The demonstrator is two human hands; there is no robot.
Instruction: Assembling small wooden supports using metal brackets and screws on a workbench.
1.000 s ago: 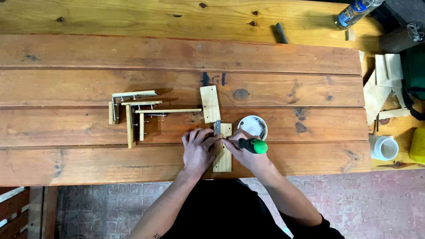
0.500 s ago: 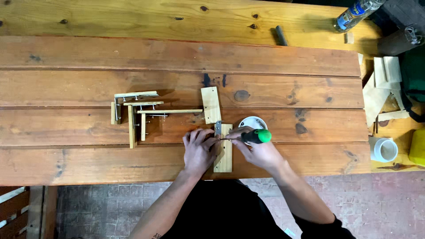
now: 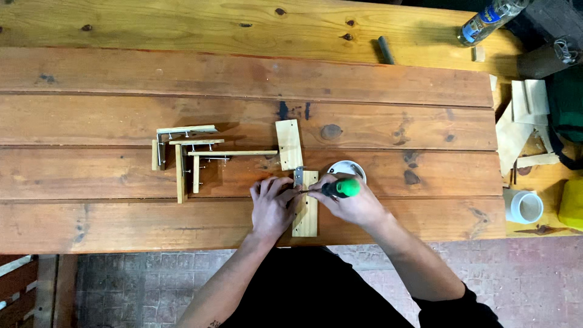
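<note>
Little has moved since half a second ago: both hands sit at the same spot on the near plank and the green-handled screwdriver (image 3: 339, 187) keeps its sideways lie, handle at 3 o'clock, tip at 9 o'clock; head camera barely shifted.

Far left, at 9 o'clock from the hands: a cluster of finished wood-strip brackets (image 3: 191, 159) with metal fittings, lying flat, well apart from the hands.

Left hand (image 3: 273, 206): fingers curled and spread, pressing down on the left edge of the lower wood block (image 3: 306, 212), fingertips near the small metal hinge (image 3: 298, 177). Not gripping round it, more pinning it flat.

Centre: lower block and upper wood block (image 3: 289, 144) lie end to end, upper at 12 o'clock, joined by the hinge. Judged: light, stiff, dry softwood, not slippery, not fragile, but light enough to skate on the wooden table (image 3: 121, 73) under screwdriver push, so best held by pinning flat or clamping the long edges beside the hinge.

Right hand (image 3: 355, 203): fingers closed round the screwdriver, tip pointing at the hinge; whether it sits in a screw is too small to tell.

At 1 o'clock of the right hand, just beside it: small white round dish (image 3: 346, 167). Far right at 3 o'clock: white cup (image 3: 523, 206). At 1 o'clock, far edge: plastic bottle (image 3: 489, 19).
</note>
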